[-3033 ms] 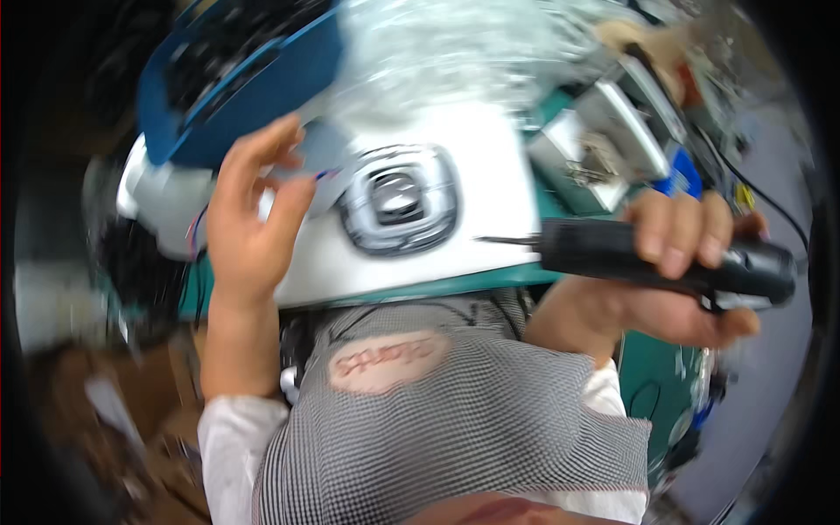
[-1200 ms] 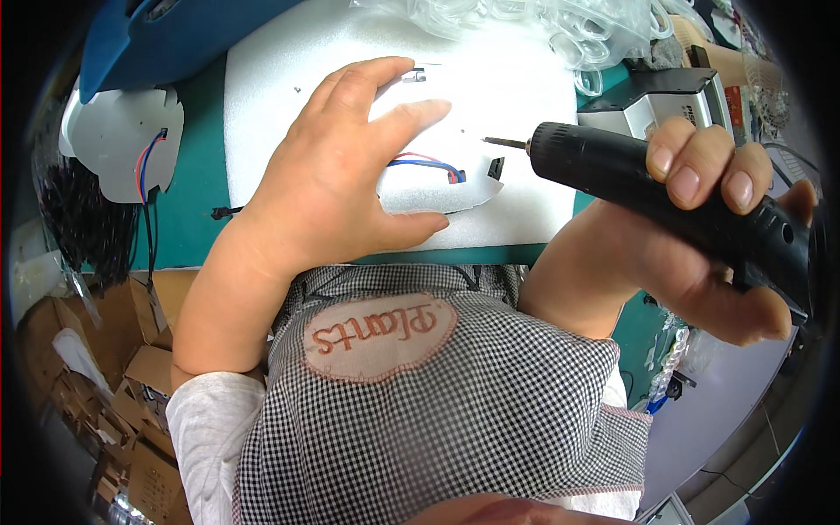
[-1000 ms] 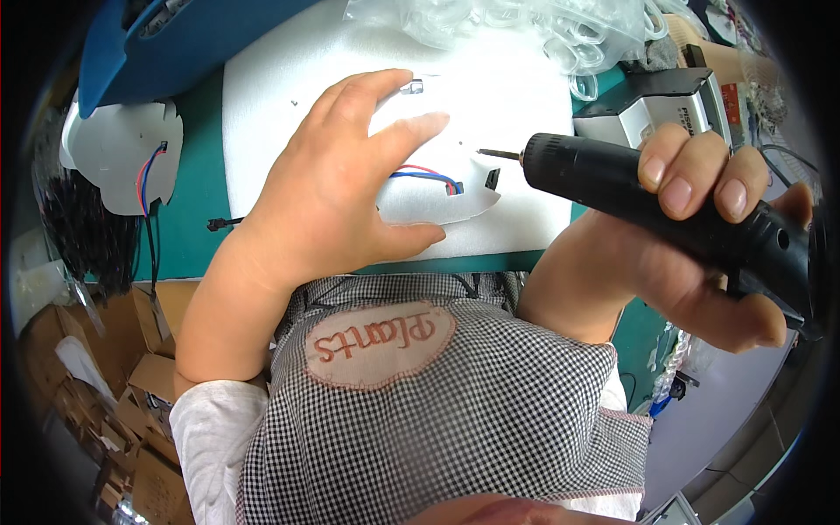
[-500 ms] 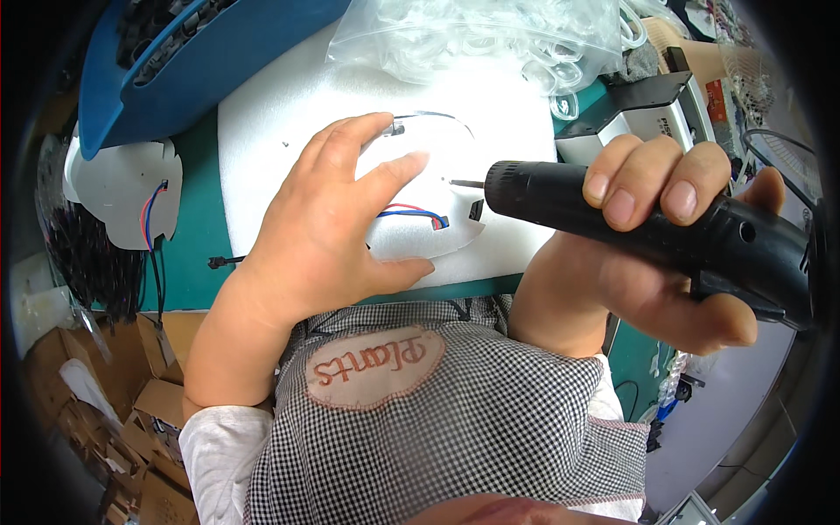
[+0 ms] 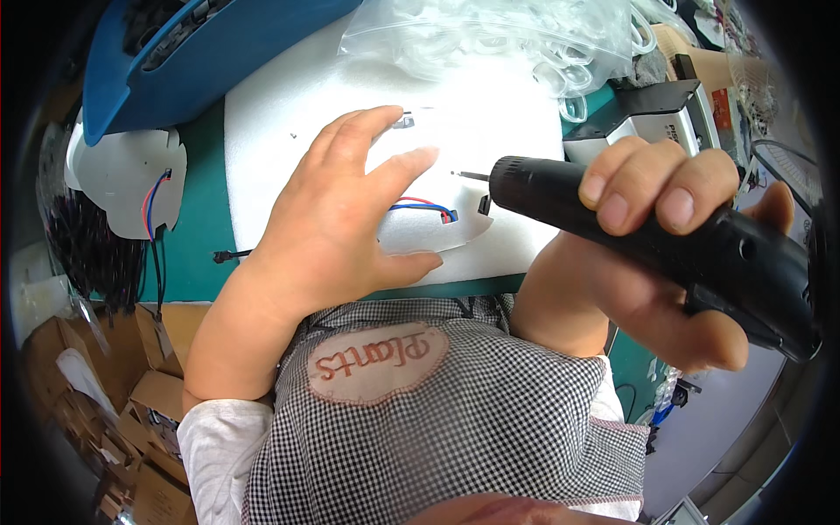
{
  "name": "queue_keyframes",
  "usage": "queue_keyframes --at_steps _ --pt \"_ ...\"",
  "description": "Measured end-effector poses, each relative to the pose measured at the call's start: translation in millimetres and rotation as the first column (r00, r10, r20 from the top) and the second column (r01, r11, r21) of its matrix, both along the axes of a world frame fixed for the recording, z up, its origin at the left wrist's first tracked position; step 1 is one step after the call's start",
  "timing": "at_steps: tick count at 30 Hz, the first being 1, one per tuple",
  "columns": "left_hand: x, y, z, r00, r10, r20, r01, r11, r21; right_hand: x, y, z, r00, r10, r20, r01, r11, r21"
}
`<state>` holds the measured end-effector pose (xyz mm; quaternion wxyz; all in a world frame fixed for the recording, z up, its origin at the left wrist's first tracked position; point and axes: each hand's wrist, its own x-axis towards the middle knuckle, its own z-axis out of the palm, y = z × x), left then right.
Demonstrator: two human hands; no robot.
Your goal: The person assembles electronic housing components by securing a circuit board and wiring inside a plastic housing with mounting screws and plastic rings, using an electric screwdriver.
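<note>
My right hand (image 5: 647,197) is wrapped round a black electric screwdriver (image 5: 577,192), holding it nearly level. Its thin bit points left, with the tip at a small dark spot that looks like a screw, on or just above a white rounded panel (image 5: 420,234). Spread over the left part of that panel is my left hand (image 5: 337,197), its fingertips near the far edge and its thumb by the near edge. Red and blue wires (image 5: 424,206) run from a small connector (image 5: 449,216) on the panel to under my left hand. A black plug (image 5: 229,256) pokes out beside my left wrist.
The panel lies on a white foam sheet (image 5: 262,114) over a green table (image 5: 199,175). A blue bin (image 5: 201,61) of dark parts stands far left, above another wired white panel (image 5: 122,188). At the back sits a clear bag (image 5: 490,44) of rings; cardboard boxes (image 5: 166,394) lie lower left.
The whole view has shifted slightly. The screwdriver's rear end has dipped a little, while its bit stays at the same spot. My left hand keeps its place on the panel.
</note>
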<state>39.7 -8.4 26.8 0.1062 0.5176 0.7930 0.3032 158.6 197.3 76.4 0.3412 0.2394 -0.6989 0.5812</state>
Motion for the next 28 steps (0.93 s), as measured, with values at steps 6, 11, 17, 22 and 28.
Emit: queue_keyframes --at_steps 6,11,17,22,28 --pt "-0.4 -0.6 -0.3 1.000 -0.006 -0.009 0.006 1.000 0.003 -5.6 8.0 1.8 0.997 0.066 -0.032 -0.065 0.998 0.013" --pt "-1.5 -0.3 3.3 1.000 -0.029 -0.006 0.029 1.000 0.006 -11.1 4.8 -2.3 0.997 0.065 -0.030 -0.064 0.998 0.015" --pt "-1.3 -0.6 0.1 1.000 -0.019 0.011 0.019 0.999 0.028 -9.2 -15.8 4.0 0.999 -0.015 0.045 0.014 1.000 0.028" --pt "-2.1 0.1 1.1 1.000 -0.020 0.014 0.019 0.999 0.027 -27.7 -33.6 6.9 0.998 -0.062 0.025 0.062 0.998 0.001" --pt "-1.7 2.0 1.2 0.999 -0.041 0.022 0.040 0.998 0.053 -43.7 -25.6 -11.7 0.974 0.176 -0.145 -0.169 0.984 0.056"
